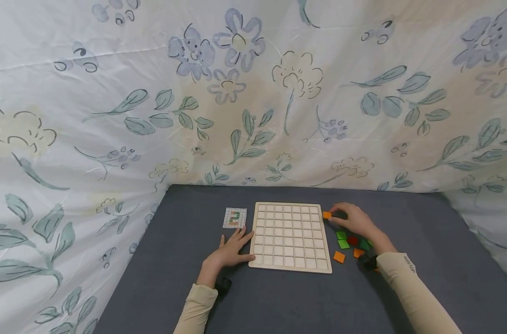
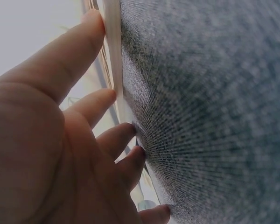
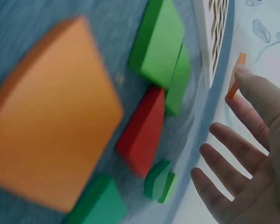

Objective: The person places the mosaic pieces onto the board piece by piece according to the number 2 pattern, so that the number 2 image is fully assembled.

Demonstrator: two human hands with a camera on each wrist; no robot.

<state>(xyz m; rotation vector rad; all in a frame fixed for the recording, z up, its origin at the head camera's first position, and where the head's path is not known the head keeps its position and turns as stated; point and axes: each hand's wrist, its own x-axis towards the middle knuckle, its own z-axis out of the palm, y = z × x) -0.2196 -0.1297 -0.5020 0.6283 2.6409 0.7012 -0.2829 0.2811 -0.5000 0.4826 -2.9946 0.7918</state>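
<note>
A wooden grid board with square cells, all bare, lies on the dark table. My left hand rests at its left edge, thumb and forefinger against the rim; the left wrist view shows the fingers spread and fairly straight along the board's side. Off the board's upper right corner, my right hand pinches an orange square tile between thumb and forefinger. In the right wrist view that tile is raised above the table, the other fingers stretched out.
Right of the board lie loose tiles: light green ones, a red one, dark green ones and an orange one. A small printed pattern card lies left of the board. Flowered cloth hangs behind the table.
</note>
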